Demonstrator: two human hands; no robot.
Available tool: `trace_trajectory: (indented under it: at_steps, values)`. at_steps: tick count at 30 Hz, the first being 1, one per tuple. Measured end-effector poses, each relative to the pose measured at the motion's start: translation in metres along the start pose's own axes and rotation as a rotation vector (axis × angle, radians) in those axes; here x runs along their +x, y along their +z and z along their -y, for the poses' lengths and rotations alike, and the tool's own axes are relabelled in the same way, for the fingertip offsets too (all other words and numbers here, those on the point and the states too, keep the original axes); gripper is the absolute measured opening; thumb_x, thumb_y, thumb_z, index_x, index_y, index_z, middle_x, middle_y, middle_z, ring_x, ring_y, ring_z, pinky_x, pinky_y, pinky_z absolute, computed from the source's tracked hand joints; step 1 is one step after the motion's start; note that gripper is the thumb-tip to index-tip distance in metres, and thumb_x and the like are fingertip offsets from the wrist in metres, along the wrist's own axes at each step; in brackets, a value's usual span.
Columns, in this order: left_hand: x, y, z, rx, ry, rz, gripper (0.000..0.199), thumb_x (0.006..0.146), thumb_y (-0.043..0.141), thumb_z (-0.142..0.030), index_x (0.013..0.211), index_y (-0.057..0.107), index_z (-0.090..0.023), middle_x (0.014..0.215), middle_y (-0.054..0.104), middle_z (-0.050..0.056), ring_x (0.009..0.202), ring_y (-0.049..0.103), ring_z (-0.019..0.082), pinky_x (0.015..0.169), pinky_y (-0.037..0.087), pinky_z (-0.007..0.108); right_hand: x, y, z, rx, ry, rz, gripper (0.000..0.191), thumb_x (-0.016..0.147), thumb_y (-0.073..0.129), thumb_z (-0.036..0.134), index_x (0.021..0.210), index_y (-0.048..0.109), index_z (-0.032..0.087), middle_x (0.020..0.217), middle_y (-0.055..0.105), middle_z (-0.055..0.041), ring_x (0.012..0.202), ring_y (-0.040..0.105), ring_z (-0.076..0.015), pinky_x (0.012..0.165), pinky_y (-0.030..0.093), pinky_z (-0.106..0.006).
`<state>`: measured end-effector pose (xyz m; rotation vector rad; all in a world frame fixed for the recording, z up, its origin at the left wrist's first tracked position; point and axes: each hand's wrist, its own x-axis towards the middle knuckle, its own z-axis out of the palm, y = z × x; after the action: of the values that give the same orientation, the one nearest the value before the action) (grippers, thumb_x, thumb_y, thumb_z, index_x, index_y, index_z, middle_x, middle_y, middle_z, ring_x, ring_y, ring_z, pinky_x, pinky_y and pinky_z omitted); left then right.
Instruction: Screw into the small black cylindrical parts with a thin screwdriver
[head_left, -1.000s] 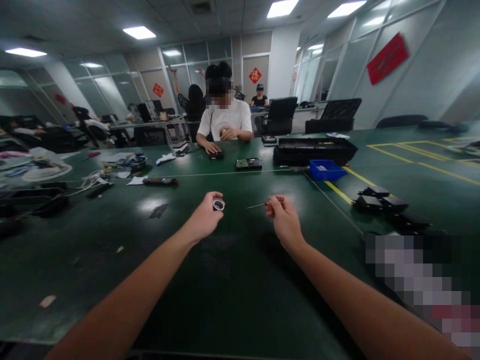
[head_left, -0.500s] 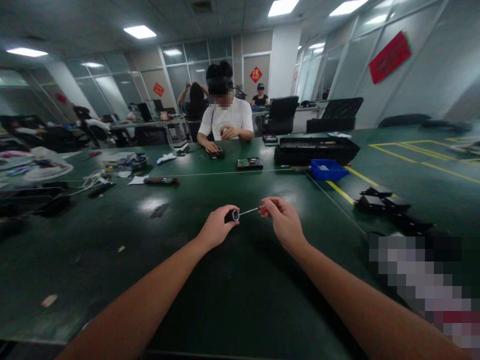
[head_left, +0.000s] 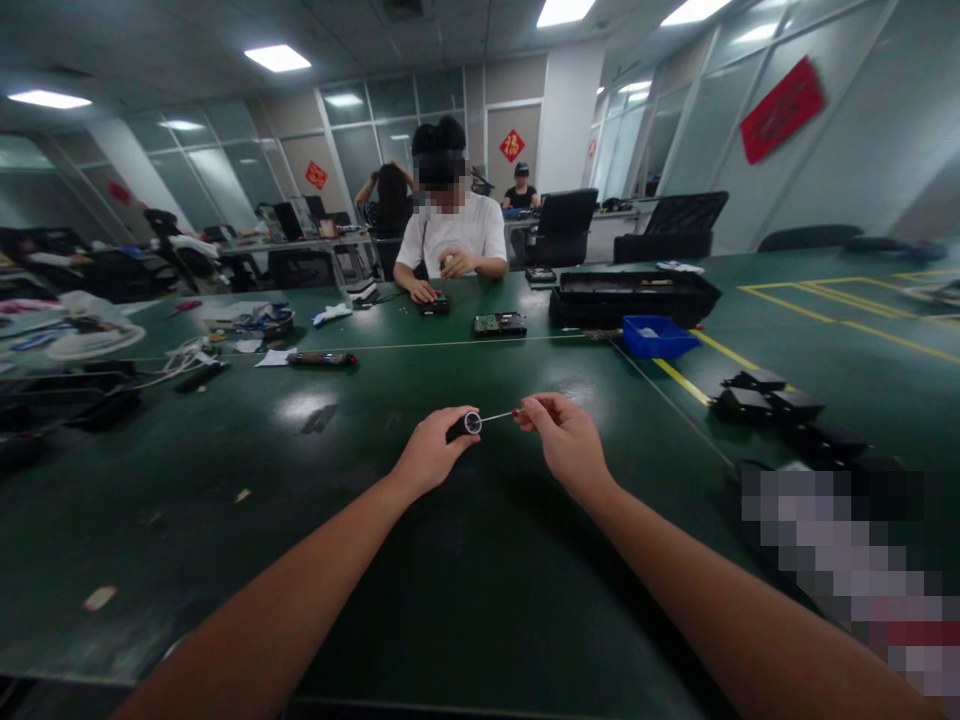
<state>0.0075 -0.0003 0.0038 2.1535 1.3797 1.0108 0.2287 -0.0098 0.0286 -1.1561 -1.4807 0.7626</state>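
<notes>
Over the green table my left hand [head_left: 429,452] is closed around a small black cylinder [head_left: 471,424] with a silvery ring at its round end, which faces right and toward me. My right hand [head_left: 564,436] pinches the red handle of a thin screwdriver [head_left: 496,416]. Its metal shaft points left, with the tip at the cylinder's ringed end; whether it engages a screw there is too small to tell. Most of the cylinder's body is hidden by my left fingers.
Ahead lie a circuit-board drive [head_left: 499,324], a blue bin [head_left: 658,337] and a long black case [head_left: 634,298]. Black blocks [head_left: 772,400] sit at right. A dark cylindrical tool [head_left: 322,359] and cables [head_left: 180,365] lie left. A person in a white shirt [head_left: 480,235] works across the table.
The cylinder's ringed end has turned slightly more toward me. Both hands have shifted only a little, with the screwdriver still between them.
</notes>
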Motion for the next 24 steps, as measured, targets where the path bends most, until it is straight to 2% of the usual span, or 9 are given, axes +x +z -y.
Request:
trace_trajectory:
  at_steps: [3,5,10,11,15,19,24]
  values:
    - [0.0,-0.0015,0.0009,0.031,0.023,0.007,0.037,0.089,0.07,-0.023,0.126,0.067,-0.023,0.127,0.068,0.006,0.119,0.061,0.024,0.108,0.043,0.042,-0.0019,-0.003,0.004,-0.203,0.001,-0.024,0.042,0.091,0.059,0.058,0.074,0.066,0.021,0.065,0.069,-0.0027,0.06,0.062,-0.0182,0.061,0.046,-0.032]
    - [-0.0001,-0.0023,0.0008,0.052,0.039,0.019,0.037,0.089,0.07,-0.023,0.126,0.067,-0.023,0.125,0.069,0.006,0.118,0.061,0.025,0.107,0.044,0.043,-0.003,-0.0034,0.0054,-0.26,-0.023,-0.026,0.043,0.091,0.059,0.058,0.068,0.063,0.022,0.06,0.065,-0.0016,0.056,0.059,-0.0175,0.058,0.043,-0.032]
    - [0.0003,-0.0012,0.0009,0.083,0.062,0.049,0.038,0.09,0.069,-0.024,0.128,0.066,-0.025,0.125,0.069,0.006,0.118,0.061,0.025,0.106,0.043,0.044,-0.0052,0.0001,0.0052,-0.131,-0.107,0.04,0.02,0.092,0.056,0.037,0.096,0.067,0.021,0.085,0.073,-0.0037,0.074,0.067,-0.0194,0.067,0.048,-0.032]
    - [0.0004,-0.0006,0.0012,0.092,0.071,0.053,0.038,0.09,0.07,-0.024,0.128,0.066,-0.025,0.125,0.069,0.005,0.118,0.061,0.025,0.106,0.043,0.044,-0.0055,0.0008,0.0049,-0.109,-0.111,0.052,0.02,0.093,0.055,0.036,0.098,0.067,0.021,0.085,0.072,-0.0035,0.075,0.067,-0.0193,0.067,0.048,-0.031]
    - [0.0006,0.0014,0.0023,0.119,0.101,0.057,0.04,0.089,0.071,-0.025,0.129,0.065,-0.025,0.125,0.069,0.005,0.117,0.061,0.025,0.106,0.043,0.044,-0.0055,0.0017,0.0026,-0.184,-0.081,0.062,0.033,0.098,0.046,0.046,0.09,0.068,0.022,0.064,0.062,0.0003,0.06,0.06,-0.0179,0.061,0.043,-0.032]
    - [0.0004,0.0021,0.0035,0.134,0.079,0.06,0.042,0.09,0.07,-0.026,0.131,0.063,-0.026,0.129,0.068,0.005,0.12,0.061,0.025,0.11,0.041,0.046,-0.0048,0.0014,-0.0011,-0.142,-0.082,0.052,0.026,0.097,0.048,0.039,0.108,0.066,0.023,0.075,0.064,-0.0004,0.068,0.061,-0.0183,0.064,0.044,-0.032]
    - [0.0008,0.0028,0.0049,0.13,0.069,0.061,0.044,0.092,0.067,-0.027,0.135,0.061,-0.028,0.133,0.066,0.005,0.123,0.059,0.025,0.113,0.038,0.048,-0.0043,0.0026,-0.0022,-0.036,-0.038,0.068,0.026,0.096,0.047,0.039,0.108,0.065,0.024,0.075,0.063,-0.0001,0.069,0.059,-0.018,0.064,0.045,-0.032]
